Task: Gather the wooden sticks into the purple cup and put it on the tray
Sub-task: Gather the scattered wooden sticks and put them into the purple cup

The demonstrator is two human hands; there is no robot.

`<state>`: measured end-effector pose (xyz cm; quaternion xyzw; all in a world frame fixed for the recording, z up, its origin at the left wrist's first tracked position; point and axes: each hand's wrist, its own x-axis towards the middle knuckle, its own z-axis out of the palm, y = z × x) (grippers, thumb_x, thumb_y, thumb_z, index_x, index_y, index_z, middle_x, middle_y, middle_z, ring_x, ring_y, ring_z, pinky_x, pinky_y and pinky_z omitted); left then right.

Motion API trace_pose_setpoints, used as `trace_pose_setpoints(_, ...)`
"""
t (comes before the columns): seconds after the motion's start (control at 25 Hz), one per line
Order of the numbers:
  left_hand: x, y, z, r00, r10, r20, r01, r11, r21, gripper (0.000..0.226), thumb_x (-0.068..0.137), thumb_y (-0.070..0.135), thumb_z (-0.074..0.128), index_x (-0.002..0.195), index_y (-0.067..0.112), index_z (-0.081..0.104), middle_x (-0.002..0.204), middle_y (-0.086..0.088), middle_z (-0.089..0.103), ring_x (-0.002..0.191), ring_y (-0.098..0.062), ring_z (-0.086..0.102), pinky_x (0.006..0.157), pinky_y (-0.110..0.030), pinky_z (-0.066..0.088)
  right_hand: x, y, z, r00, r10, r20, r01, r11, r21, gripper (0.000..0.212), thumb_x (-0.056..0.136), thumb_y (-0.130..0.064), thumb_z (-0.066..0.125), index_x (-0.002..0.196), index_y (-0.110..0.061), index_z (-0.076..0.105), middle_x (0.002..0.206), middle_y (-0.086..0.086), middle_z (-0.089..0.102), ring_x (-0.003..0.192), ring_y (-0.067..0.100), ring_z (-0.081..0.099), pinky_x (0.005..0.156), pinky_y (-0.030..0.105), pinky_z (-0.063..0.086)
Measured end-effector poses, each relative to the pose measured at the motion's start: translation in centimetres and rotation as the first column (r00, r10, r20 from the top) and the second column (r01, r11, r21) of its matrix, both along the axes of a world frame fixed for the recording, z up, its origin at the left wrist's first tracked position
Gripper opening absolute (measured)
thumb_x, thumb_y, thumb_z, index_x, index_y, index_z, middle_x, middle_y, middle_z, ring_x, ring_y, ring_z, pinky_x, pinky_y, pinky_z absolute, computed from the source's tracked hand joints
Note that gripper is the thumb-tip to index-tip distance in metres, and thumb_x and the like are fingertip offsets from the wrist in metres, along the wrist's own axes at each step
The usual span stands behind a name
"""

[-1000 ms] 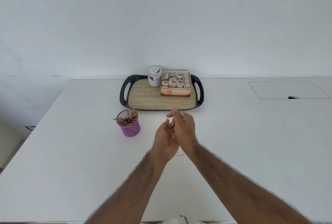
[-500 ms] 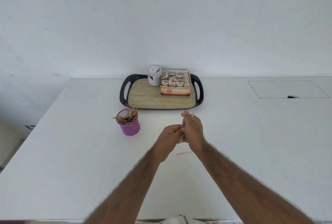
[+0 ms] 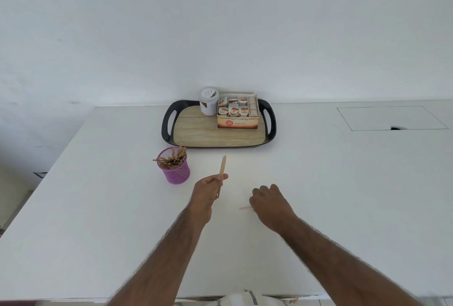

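The white surface [image 3: 343, 183] bears a wood-grain tray [image 3: 215, 134] carrying a tea-bag box [image 3: 237, 123]. The purple mesh cup [image 3: 174, 171], full of sticks, stands on the surface just beside the tray's near left corner. The left hand [image 3: 208, 190] pinches upright wooden sticks [image 3: 222, 167]. The right hand [image 3: 269, 204] curls over a lone stick [image 3: 244, 207] lying flat; I cannot tell whether it grips it.

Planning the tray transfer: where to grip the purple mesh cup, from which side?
Wrap the mid wall of the upright purple mesh cup from its right. Wooden sticks fan out of the top and over the left rim, likely ruling out a top grasp.
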<state>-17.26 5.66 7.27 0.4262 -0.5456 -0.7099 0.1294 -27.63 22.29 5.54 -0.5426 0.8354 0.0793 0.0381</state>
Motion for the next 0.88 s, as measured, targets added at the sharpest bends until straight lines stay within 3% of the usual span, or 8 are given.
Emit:
trace_pose_setpoints(0.12,0.2,0.1,-0.5,1.0,0.005,0.013,-0.006,0.998,0.069,0.02,0.103,0.018,0.058,0.107,0.014,0.077,0.082,0.004,0.058,0.073,-0.009,0.044,0.066,-0.025,0.036,0.3,-0.8,0.0,1.0,-0.021,-0.013,0.02,1.0,-0.019,0.022,0.087,0.0,0.045,0.094,-0.013,0.061,0.102,0.006,0.061,0.098,0.029,0.057,0.075,0.038,0.03)
trace_pose_setpoints(0.28,0.2,0.5,-0.9,1.0,0.003,0.006,-0.003,0.994,0.11,0.021,0.103,0.015,0.057,0.105,0.014,0.077,0.082,0.004,0.062,0.077,-0.01,0.051,0.068,-0.025,0.042,-0.1,-1.5,-0.4,0.904,-0.287,0.317,0.322,0.945,-0.065,0.006,0.083,-0.01,0.049,0.085,-0.014,0.053,0.093,0.003,0.057,0.088,0.025,0.059,0.065,0.031,0.038)
trace_pose_setpoints(0.32,0.3,0.7,-0.9,1.0,0.008,0.006,-0.009,0.993,0.114,0.021,0.103,0.014,0.057,0.105,0.013,0.077,0.083,0.003,0.064,0.077,-0.011,0.052,0.068,-0.025,0.043,-0.2,-1.8,-0.2,0.797,-0.359,0.486,0.47,0.873,-0.126,0.001,0.081,-0.012,0.052,0.082,-0.013,0.052,0.085,0.001,0.059,0.078,0.022,0.06,0.061,0.029,0.04)
trace_pose_setpoints(0.4,0.2,1.3,-0.8,1.0,0.006,0.021,-0.008,0.994,0.113,0.021,0.103,0.014,0.056,0.103,0.013,0.077,0.087,0.001,0.07,0.079,-0.013,0.059,0.071,-0.026,0.045,-0.1,-2.6,1.0,0.431,-0.28,0.858,0.752,0.636,-0.171,0.004,0.079,-0.007,0.06,0.082,-0.005,0.058,0.072,0.004,0.062,0.062,0.018,0.057,0.052,0.027,0.043)
trace_pose_setpoints(0.44,0.1,1.6,-0.9,1.0,-0.008,0.028,0.005,0.993,0.114,0.021,0.103,0.015,0.055,0.102,0.013,0.076,0.091,-0.001,0.073,0.082,-0.015,0.064,0.074,-0.028,0.047,0.0,-3.0,1.7,0.26,-0.146,0.954,0.821,0.553,-0.139,0.007,0.08,-0.002,0.062,0.087,-0.001,0.061,0.071,0.009,0.064,0.06,0.019,0.058,0.052,0.029,0.046)
trace_pose_setpoints(0.52,0.0,2.1,-0.9,0.998,-0.051,0.028,0.047,0.992,0.119,0.019,0.102,0.019,0.057,0.103,0.011,0.075,0.096,-0.004,0.078,0.089,-0.019,0.072,0.079,-0.03,0.051,0.4,-3.8,2.9,0.065,0.049,0.997,0.867,0.492,-0.081,0.013,0.083,0.004,0.061,0.096,0.004,0.064,0.077,0.021,0.068,0.062,0.023,0.063,0.059,0.035,0.054)
trace_pose_setpoints(0.72,-0.5,2.5,-0.5,0.992,-0.125,-0.032,0.128,0.984,0.125,0.023,0.099,0.025,0.063,0.1,0.005,0.074,0.092,-0.013,0.078,0.091,-0.027,0.077,0.081,-0.039,0.061,1.5,-5.3,3.8,-0.026,0.052,0.998,0.934,0.358,0.006,0.013,0.085,0.007,0.054,0.091,0.013,0.064,0.069,0.017,0.067,0.054,0.02,0.061,0.054,0.029,0.054)
trace_pose_setpoints(0.88,-0.5,2.4,0.3,0.99,-0.128,-0.053,0.134,0.984,0.12,0.024,0.102,0.022,0.058,0.1,0.005,0.073,0.089,-0.014,0.077,0.079,-0.027,0.074,0.074,-0.037,0.063,1.5,-5.7,3.9,-0.006,0.007,1.0,0.961,0.278,0.004,0.013,0.086,0.001,0.057,0.092,0.011,0.063,0.066,0.015,0.067,0.052,0.019,0.059,0.051,0.029,0.051)
